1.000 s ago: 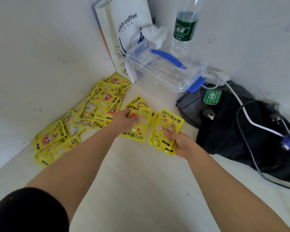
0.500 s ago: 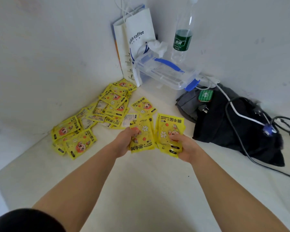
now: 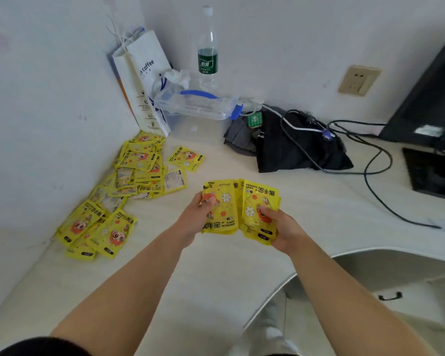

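Centre of frame: left hand (image 3: pixel 194 222) pinches a yellow hand-warmer packet (image 3: pixel 220 206), thumb on its face, fingers curled behind. Right hand (image 3: pixel 284 228) grips a small stack of packets (image 3: pixel 260 209) – thumb on top, edges touching the left packet. Both held just above the white desk (image 3: pixel 216 278). Loose pile of same packets (image 3: pixel 129 186) at left-centre, along the wall. Upper centre: paper bag (image 3: pixel 141 80), water bottle (image 3: pixel 207 55), clear plastic box (image 3: pixel 193 106) – black cloth w/ cables (image 3: pixel 298 147) right of the box.
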